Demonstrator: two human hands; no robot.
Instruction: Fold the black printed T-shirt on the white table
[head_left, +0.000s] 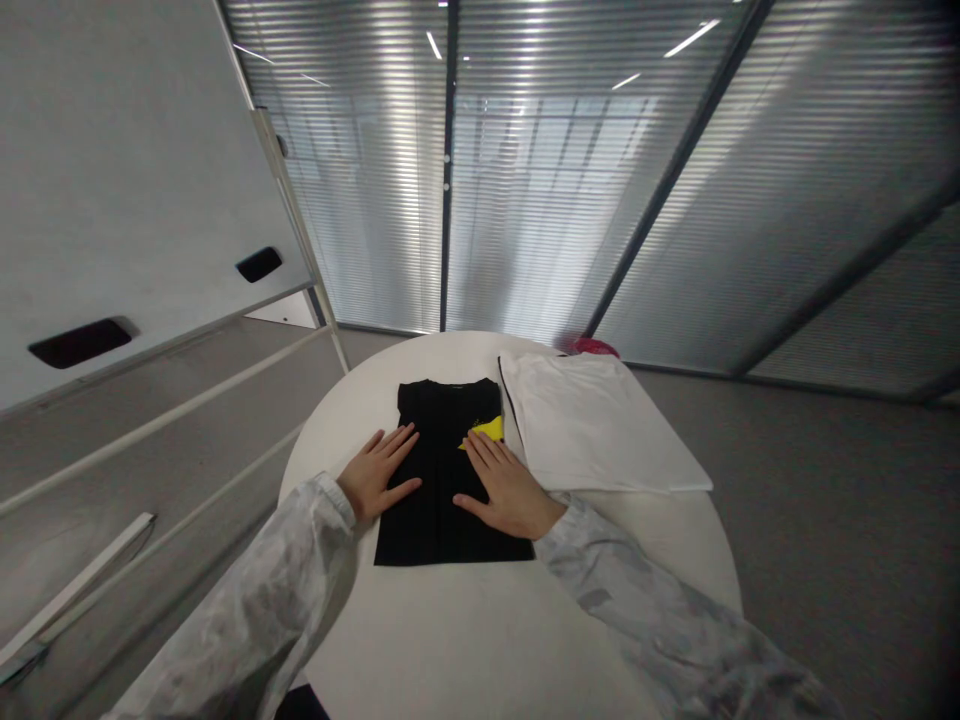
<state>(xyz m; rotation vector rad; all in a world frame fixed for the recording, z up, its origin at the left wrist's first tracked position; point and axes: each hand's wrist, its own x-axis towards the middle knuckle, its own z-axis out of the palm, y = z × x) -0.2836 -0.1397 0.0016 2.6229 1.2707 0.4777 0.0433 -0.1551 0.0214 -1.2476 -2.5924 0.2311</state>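
A black T-shirt (439,480) with a yellow print near its right edge lies folded into a narrow shape on the round white table (480,640). My left hand (375,472) rests flat on its left side, fingers spread. On the right side, my right hand (506,488) lies flat too, its fingertips covering part of the yellow print. Neither hand grips the cloth. To the right of the shirt, a white garment (600,425) is spread out, with a dark edge showing along its left side.
Behind the white garment, something red (595,347) shows at the table's far edge. A whiteboard (135,180) on a metal frame stands at the left. Glass panels with blinds (517,200) rise behind the table. A dark piece (301,703) shows at the bottom edge.
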